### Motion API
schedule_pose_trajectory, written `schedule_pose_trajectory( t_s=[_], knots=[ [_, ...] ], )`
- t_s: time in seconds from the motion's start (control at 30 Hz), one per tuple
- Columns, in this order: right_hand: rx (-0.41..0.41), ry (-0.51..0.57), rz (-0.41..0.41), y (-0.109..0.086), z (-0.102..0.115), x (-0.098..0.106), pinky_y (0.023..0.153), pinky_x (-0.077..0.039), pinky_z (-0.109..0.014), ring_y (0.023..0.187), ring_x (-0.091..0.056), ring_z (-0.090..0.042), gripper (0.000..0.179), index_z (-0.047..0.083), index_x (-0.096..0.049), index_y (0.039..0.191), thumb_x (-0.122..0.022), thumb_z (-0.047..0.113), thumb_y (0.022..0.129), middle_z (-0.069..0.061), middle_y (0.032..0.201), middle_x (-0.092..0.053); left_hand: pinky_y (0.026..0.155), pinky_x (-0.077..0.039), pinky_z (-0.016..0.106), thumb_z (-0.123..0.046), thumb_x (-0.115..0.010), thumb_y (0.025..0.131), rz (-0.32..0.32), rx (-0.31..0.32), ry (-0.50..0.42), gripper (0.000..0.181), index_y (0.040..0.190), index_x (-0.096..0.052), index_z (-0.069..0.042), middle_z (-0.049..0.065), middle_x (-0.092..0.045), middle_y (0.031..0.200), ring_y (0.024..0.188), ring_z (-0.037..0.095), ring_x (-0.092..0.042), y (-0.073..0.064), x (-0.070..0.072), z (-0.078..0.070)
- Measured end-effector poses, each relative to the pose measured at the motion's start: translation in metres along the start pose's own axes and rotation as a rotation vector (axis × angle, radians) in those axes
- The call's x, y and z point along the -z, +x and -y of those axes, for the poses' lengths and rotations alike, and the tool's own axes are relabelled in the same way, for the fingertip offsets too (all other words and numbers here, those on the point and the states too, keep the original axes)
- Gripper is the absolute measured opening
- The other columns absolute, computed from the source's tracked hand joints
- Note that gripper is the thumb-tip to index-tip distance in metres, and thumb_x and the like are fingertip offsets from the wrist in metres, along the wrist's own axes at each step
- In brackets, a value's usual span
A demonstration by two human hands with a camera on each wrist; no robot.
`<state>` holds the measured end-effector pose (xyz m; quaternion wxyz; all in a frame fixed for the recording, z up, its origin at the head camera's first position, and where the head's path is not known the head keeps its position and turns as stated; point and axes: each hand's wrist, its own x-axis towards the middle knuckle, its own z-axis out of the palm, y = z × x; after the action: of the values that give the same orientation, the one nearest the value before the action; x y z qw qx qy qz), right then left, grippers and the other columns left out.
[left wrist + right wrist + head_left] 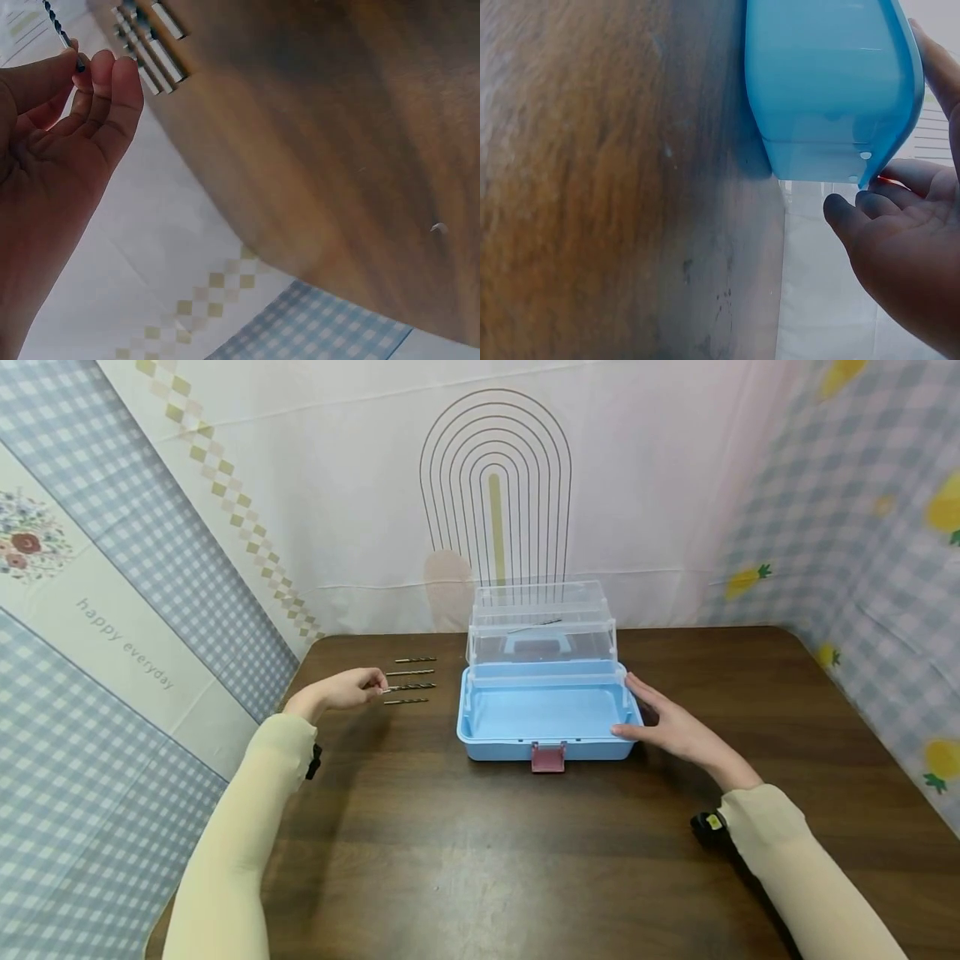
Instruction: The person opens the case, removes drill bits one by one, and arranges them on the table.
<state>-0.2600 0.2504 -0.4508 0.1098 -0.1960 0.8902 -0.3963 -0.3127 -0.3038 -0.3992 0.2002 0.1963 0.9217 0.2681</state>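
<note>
My left hand (348, 687) pinches a twist drill bit (56, 24) between thumb and fingertips, its fluted end pointing away from the palm. Several more drill bits (411, 673) lie side by side on the table just beyond those fingers. At the right end of an opened light-blue toolbox (547, 750), my right hand (671, 724) holds the rim, thumb over the front corner and fingers along the outer side. Clear fold-out trays (540, 652) stand raised at the toolbox's back. One drill bit (534, 627) shows within them.
A pink latch (548, 758) hangs at the toolbox's front. The brown wooden table (480, 852) reaches back to a printed cloth wall (360, 485), with checked cloth (810, 518) on the right side and more on the left.
</note>
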Motion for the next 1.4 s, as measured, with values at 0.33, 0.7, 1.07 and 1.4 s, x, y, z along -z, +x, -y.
schedule_pose_trajectory(
  t_s=[0.33, 0.7, 1.07, 1.4],
  knots=[
    [-0.006, 0.011, 0.000, 0.000, 0.000, 0.000, 0.110, -0.015, -0.075, 0.151, -0.006, -0.046, 0.100, 0.017, -0.006, 0.163, -0.072, 0.043, 0.093, -0.017, 0.168, -0.002, 0.072, -0.038, 0.034, -0.003, -0.045, 0.105, 0.020, 0.009, 0.034, 0.014, 0.112, -0.055, 0.005, 0.014, -0.056, 0.094, 0.080, 0.019, -0.047, 0.005, -0.024, 0.010],
    [-0.018, 0.018, 0.001, 0.001, -0.001, 0.000, 0.110, -0.014, -0.075, 0.151, -0.006, -0.046, 0.100, 0.018, -0.005, 0.163, -0.072, 0.043, 0.093, -0.016, 0.168, -0.001, 0.077, -0.039, 0.038, 0.000, -0.047, 0.104, -0.001, -0.035, 0.117, 0.011, 0.105, -0.058, 0.000, 0.011, -0.061, 0.099, 0.082, 0.019, -0.049, 0.009, -0.037, 0.017],
    [-0.004, 0.010, -0.002, 0.001, 0.000, 0.003, 0.112, -0.015, -0.072, 0.151, -0.006, -0.043, 0.099, 0.018, -0.006, 0.163, -0.072, 0.042, 0.094, -0.015, 0.168, -0.002, 0.079, -0.041, 0.039, 0.003, -0.050, 0.102, -0.030, -0.103, 0.152, 0.009, 0.104, -0.058, -0.001, 0.008, -0.058, 0.096, 0.085, 0.021, -0.050, 0.011, -0.043, 0.023],
    [-0.006, 0.012, 0.010, 0.002, 0.000, 0.002, 0.111, -0.014, -0.074, 0.151, -0.005, -0.045, 0.100, 0.017, -0.005, 0.163, -0.072, 0.042, 0.094, -0.016, 0.168, -0.001, 0.078, -0.040, 0.038, 0.006, -0.051, 0.101, -0.034, -0.092, 0.120, 0.010, 0.104, -0.058, 0.000, 0.009, -0.057, 0.095, 0.085, 0.021, -0.050, 0.010, -0.045, 0.024]
  ],
)
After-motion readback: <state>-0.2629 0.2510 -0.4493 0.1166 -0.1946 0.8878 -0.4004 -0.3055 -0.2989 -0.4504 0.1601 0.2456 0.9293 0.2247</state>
